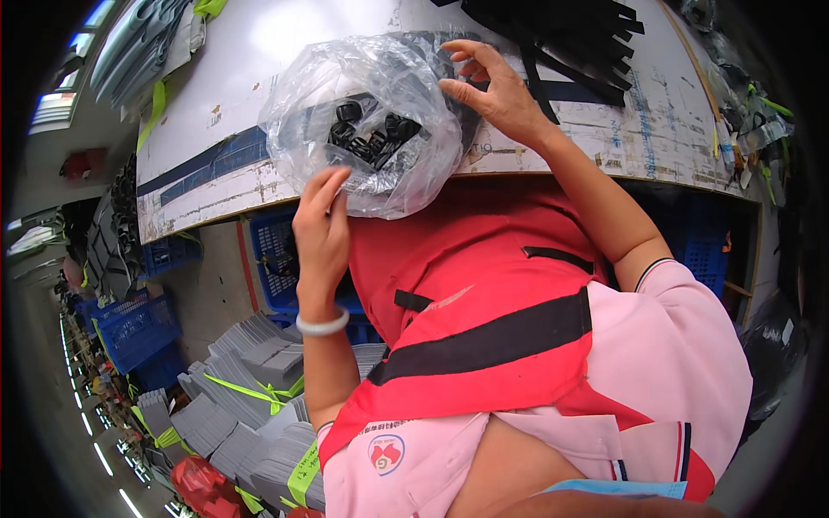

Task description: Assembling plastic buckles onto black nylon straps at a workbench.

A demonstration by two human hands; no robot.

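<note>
A clear plastic bag (294, 112) holding loose black plastic parts (371, 138) sits with its mouth open on the white worktop (604, 138), against the front edge and somewhat left of the middle, its lower rim hanging slightly over that edge. The left hand (324, 229), with a pale bangle (322, 324) at the wrist, is raised at the front edge, fingertips at the bag's near left rim; whether they pinch the film or only rest by it I cannot tell. The right hand (494, 93) is released, thumb and fingers spread apart just beside the bag's far right side. Black straps (587, 52) lie in a bunch toward the worktop's far edge, right of the bag, and a dark flat strip (237, 154) runs from the bag to the left edge. Grey folded pieces (142, 43) lie at the far left corner; below the front edge, left of the red apron (466, 233), stands a blue crate (276, 263)
</note>
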